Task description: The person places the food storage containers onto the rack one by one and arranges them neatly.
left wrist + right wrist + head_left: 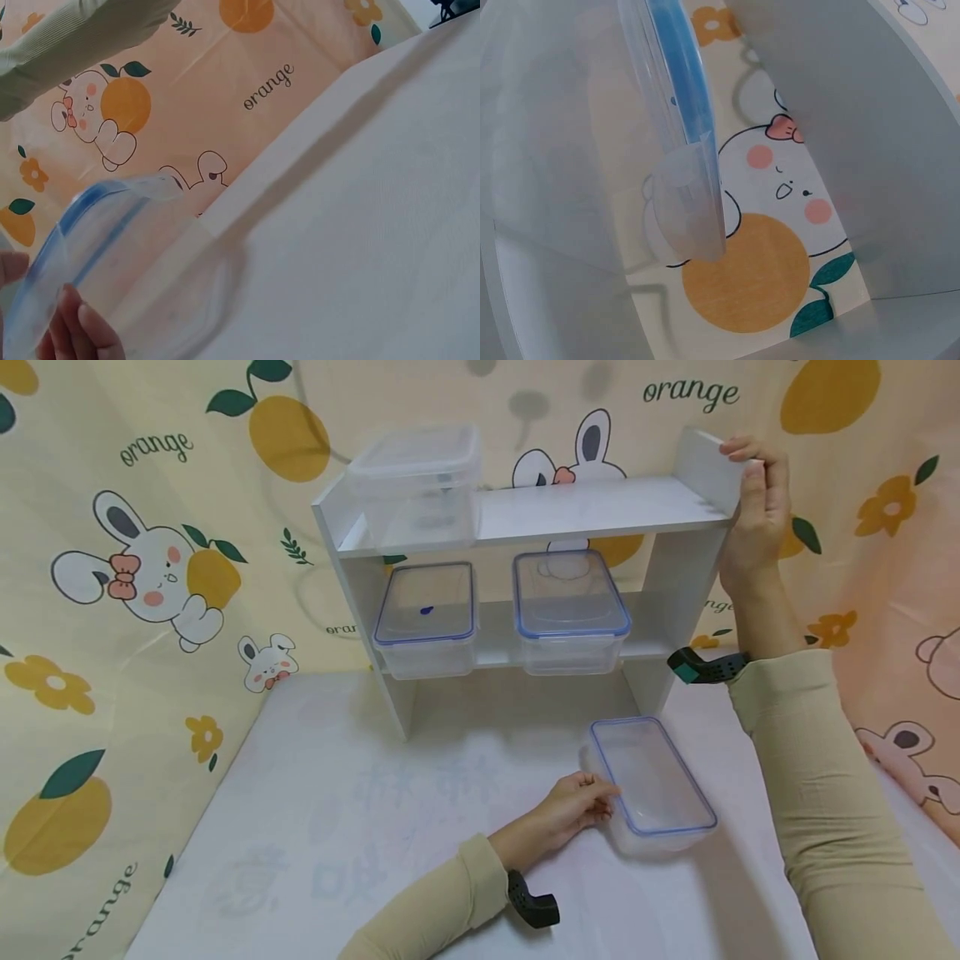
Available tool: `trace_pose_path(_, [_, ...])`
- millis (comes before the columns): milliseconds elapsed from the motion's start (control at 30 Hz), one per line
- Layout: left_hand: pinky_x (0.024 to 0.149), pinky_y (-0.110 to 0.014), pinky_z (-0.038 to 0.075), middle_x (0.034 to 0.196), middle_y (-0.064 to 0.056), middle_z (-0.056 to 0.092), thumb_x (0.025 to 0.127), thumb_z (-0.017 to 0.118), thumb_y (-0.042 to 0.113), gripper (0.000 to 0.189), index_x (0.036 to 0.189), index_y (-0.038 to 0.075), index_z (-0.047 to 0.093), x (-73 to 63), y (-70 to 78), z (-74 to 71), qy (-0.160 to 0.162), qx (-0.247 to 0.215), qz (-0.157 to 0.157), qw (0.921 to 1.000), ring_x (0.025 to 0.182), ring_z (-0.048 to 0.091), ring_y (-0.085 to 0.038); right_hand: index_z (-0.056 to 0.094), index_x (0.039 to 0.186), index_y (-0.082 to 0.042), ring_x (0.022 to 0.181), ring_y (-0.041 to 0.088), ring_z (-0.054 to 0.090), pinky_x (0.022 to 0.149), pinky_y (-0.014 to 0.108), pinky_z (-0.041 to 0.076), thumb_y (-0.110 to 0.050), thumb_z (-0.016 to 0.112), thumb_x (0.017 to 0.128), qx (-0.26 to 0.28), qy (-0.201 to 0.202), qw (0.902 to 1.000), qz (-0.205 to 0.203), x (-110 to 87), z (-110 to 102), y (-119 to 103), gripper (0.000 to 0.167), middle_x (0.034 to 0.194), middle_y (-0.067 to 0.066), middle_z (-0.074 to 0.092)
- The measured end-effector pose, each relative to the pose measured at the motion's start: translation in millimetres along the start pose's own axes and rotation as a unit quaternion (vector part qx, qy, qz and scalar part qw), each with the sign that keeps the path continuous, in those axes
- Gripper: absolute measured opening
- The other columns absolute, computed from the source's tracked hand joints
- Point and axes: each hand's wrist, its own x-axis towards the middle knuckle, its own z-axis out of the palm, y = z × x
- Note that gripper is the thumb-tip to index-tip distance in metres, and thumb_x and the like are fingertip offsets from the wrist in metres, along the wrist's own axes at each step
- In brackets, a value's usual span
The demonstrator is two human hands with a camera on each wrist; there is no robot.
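Observation:
My left hand point(573, 810) pinches the left rim of a clear plastic food container point(652, 777) with a blue-edged lid, low at the table in front of the shelf. In the left wrist view, fingertips point(71, 322) lie along the side of that container point(165, 277). My right hand point(761, 510) grips the upper right side panel of a white shelf unit point(600, 506), fingers over its top edge and thumb on the front. The right wrist view shows the shelf's inside and a blue-rimmed container point(682, 75), but not the hand.
On the middle board stand two blue-rimmed containers, one left point(425, 610) and one right point(572, 602). A clear box point(416, 485) sits at the top board's left end. The white table point(300, 827) meets a patterned cloth backdrop point(142, 693).

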Motion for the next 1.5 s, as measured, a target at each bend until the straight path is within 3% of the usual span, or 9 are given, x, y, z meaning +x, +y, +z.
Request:
trace_pose_path(133, [0.062,-0.017,0.048,0.069,0.005,0.055,0.090,0.061,0.009,0.017,0.077,0.016,0.052,-1.1,1.3,-4.6,-0.013,-0.005,0.000,0.9999,0.065,0.054,-0.007,0.057,0.100,-0.014,0.128,0.018,0.043,0.117,0.024,0.020,-0.006,0.034,0.099,0.003,-0.001,1.0000,0.006,0.1,0.4,-0.9,0.025,0.114,-0.001,0.060])
trace_pose_path(467, [0.062,-0.017,0.047,0.066,0.004,0.053,0.088,0.060,0.005,0.017,0.076,0.014,0.052,-4.2,-0.5,-11.0,0.005,-0.005,0.002,1.0000,0.063,0.052,-0.008,0.057,0.100,-0.014,0.127,0.017,0.043,0.116,0.024,0.020,-0.003,0.031,0.099,0.005,-0.003,0.9999,0.009,-1.2,0.3,-2.1,0.028,0.112,-0.002,0.059])
trace_pose_path(900, [0.061,-0.018,0.045,0.063,0.005,0.051,0.088,0.057,0.005,0.018,0.074,0.014,0.051,-8.3,2.3,-14.9,0.002,-0.001,0.004,1.0000,0.061,0.051,-0.008,0.057,0.101,-0.013,0.129,0.021,0.043,0.117,0.026,0.020,-0.007,0.036,0.099,0.004,-0.001,1.0000,-0.005,-0.1,1.0,-1.8,0.022,0.116,0.003,0.059])
trace_pose_path(1267, [0.062,-0.018,0.047,0.067,0.004,0.049,0.088,0.057,0.007,0.013,0.078,0.013,0.050,-14.9,9.2,-18.1,-0.005,-0.002,0.001,1.0000,0.063,0.049,-0.008,0.056,0.099,-0.012,0.127,0.015,0.043,0.116,0.023,0.020,-0.002,0.031,0.099,0.020,-0.003,0.9996,0.019,-1.6,2.0,-9.6,0.027,0.111,-0.002,0.059])
trace_pose_path(1500, [0.062,-0.018,0.047,0.069,0.003,0.049,0.088,0.057,0.008,0.012,0.079,0.013,0.050,-20.1,15.1,-20.5,-0.012,0.007,0.006,0.9999,0.065,0.048,-0.008,0.056,0.101,-0.014,0.131,0.020,0.041,0.117,0.026,0.019,-0.006,0.034,0.100,0.009,-0.008,0.9999,-0.003,-1.0,0.3,-1.6,0.024,0.115,0.000,0.059])
